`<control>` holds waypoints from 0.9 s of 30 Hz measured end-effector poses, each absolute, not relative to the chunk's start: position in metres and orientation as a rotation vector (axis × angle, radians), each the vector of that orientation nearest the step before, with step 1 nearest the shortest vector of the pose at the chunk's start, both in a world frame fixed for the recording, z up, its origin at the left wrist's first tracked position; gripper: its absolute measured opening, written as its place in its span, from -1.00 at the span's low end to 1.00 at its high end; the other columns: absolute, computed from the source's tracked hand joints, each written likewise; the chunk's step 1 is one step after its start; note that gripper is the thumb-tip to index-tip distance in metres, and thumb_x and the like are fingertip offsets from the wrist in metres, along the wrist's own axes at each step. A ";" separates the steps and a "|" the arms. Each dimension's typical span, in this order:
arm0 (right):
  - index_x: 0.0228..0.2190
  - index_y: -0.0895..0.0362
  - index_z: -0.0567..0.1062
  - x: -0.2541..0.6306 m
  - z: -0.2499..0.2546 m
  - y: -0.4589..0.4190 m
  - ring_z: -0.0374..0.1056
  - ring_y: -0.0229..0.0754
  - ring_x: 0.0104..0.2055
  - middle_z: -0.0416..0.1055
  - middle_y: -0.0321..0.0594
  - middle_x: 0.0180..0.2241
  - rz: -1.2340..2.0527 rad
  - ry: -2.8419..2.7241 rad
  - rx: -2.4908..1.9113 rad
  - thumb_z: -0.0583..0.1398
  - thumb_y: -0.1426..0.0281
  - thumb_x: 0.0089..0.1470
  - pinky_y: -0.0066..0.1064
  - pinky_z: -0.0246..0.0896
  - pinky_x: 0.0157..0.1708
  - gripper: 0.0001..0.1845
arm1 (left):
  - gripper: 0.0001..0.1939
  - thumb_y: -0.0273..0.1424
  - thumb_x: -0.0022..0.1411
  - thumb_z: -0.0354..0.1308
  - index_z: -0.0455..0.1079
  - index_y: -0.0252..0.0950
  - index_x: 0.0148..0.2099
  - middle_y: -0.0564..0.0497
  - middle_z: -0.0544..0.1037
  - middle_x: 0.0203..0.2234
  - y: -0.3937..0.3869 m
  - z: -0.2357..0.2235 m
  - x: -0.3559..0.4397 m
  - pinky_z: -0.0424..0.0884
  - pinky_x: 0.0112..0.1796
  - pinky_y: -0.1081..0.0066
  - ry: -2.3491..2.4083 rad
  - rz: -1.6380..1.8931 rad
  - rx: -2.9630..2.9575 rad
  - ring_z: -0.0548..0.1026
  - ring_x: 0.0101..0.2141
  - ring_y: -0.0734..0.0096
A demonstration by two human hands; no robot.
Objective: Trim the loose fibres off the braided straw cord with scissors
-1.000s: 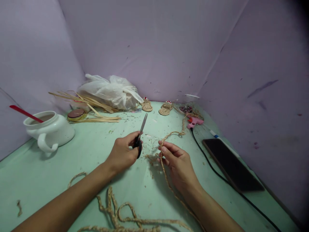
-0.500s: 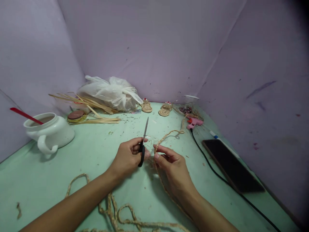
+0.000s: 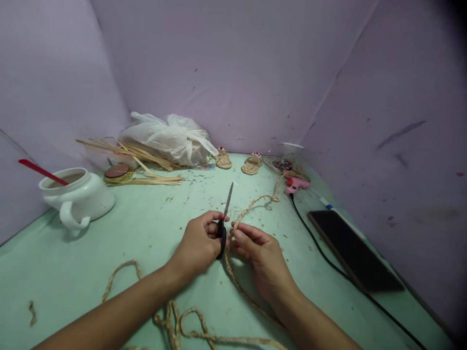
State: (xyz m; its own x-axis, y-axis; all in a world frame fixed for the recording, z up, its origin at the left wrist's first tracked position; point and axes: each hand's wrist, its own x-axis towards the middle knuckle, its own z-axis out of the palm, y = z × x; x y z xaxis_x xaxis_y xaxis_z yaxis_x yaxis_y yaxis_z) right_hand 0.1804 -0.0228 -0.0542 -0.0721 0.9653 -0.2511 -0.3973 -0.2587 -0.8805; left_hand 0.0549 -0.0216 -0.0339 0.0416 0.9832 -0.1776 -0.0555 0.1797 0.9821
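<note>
My left hand [image 3: 204, 240] is closed around black-handled scissors [image 3: 223, 233], whose blades point up and away from me and look closed. Close beside it on the right, my right hand [image 3: 260, 248] pinches a braided straw cord [image 3: 251, 206] between thumb and fingers. From the pinch, the cord runs up to a small loop near the glue gun and also down toward my right forearm. More of the braided cord [image 3: 204, 335] lies in loose loops at the front of the table. Where my two hands meet, the fingertips partly hide the cord.
A white pot [image 3: 85, 199] with a red stick stands at left. Behind are straw strips [image 3: 156, 180], a plastic bag [image 3: 171, 138] and two small woven sandals [image 3: 251, 164]. At right lie a pink glue gun [image 3: 297, 184], its black cable and a phone [image 3: 353, 250].
My left hand has moved slightly right with the scissors, closer to my right hand. The lower length of cord has swung left, and the whole view has shifted a little.
</note>
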 end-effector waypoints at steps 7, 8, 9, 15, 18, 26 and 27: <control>-0.55 0.22 0.51 0.181 -0.050 -0.021 0.31 -0.32 -0.60 0.45 -0.26 -0.63 1.546 -0.707 -1.098 0.39 0.41 -0.45 -0.47 0.18 -0.53 -0.72 | -0.66 -0.48 -0.16 0.21 0.28 -0.34 -0.25 0.11 0.43 -0.60 -0.024 -0.037 0.055 0.27 -0.53 0.56 1.189 1.075 1.207 0.41 -0.53 0.51; -0.54 0.22 0.51 0.183 -0.049 -0.020 0.30 -0.33 -0.60 0.45 -0.26 -0.63 1.559 -0.699 -1.096 0.39 0.42 -0.45 -0.48 0.17 -0.53 -0.72 | -0.65 -0.46 -0.16 0.22 0.27 -0.34 -0.24 0.12 0.42 -0.62 -0.021 -0.036 0.052 0.26 -0.54 0.56 1.193 1.085 1.180 0.39 -0.56 0.52; -0.53 0.22 0.52 0.184 -0.048 -0.020 0.30 -0.33 -0.60 0.45 -0.26 -0.63 1.584 -0.694 -1.089 0.39 0.42 -0.44 -0.48 0.18 -0.52 -0.72 | -0.63 -0.43 -0.16 0.23 0.26 -0.34 -0.23 0.13 0.42 -0.63 -0.018 -0.035 0.049 0.25 -0.56 0.55 1.204 1.107 1.145 0.38 -0.60 0.53; -0.49 0.22 0.56 0.186 -0.045 -0.024 0.26 -0.35 -0.59 0.44 -0.25 -0.59 1.850 -0.912 -0.969 0.35 0.38 -0.35 -0.49 0.17 -0.50 -0.75 | -0.62 -0.37 -0.10 0.24 0.23 -0.35 -0.21 0.07 0.45 -0.57 -0.007 -0.037 0.038 0.25 -0.53 0.54 1.077 1.128 0.927 0.35 -0.63 0.59; -0.52 0.21 0.56 0.185 -0.044 -0.028 0.26 -0.35 -0.59 0.44 -0.25 -0.59 1.946 -1.013 -0.984 0.33 0.38 -0.32 -0.48 0.16 -0.49 -0.80 | -0.61 -0.37 -0.09 0.24 0.23 -0.34 -0.19 0.07 0.43 -0.57 -0.009 -0.039 0.039 0.23 -0.57 0.55 0.968 1.067 0.849 0.34 -0.64 0.60; -0.57 0.22 0.55 0.183 -0.046 -0.026 0.18 -0.38 -0.62 0.37 -0.30 -0.65 1.900 -0.984 -1.039 0.33 0.32 -0.31 -0.52 0.08 -0.56 -0.79 | -0.59 -0.46 -0.18 0.24 0.22 -0.32 -0.21 0.15 0.36 -0.64 -0.007 -0.041 0.035 0.25 -0.56 0.52 0.966 1.057 0.891 0.32 -0.66 0.59; -0.54 0.22 0.55 0.183 -0.047 -0.025 0.17 -0.39 -0.63 0.35 -0.32 -0.67 1.882 -0.945 -1.044 0.33 0.30 -0.29 -0.53 0.09 -0.57 -0.76 | -0.60 -0.45 -0.17 0.23 0.22 -0.33 -0.21 0.15 0.36 -0.65 -0.006 -0.040 0.034 0.24 -0.55 0.52 1.027 1.069 0.947 0.33 -0.65 0.58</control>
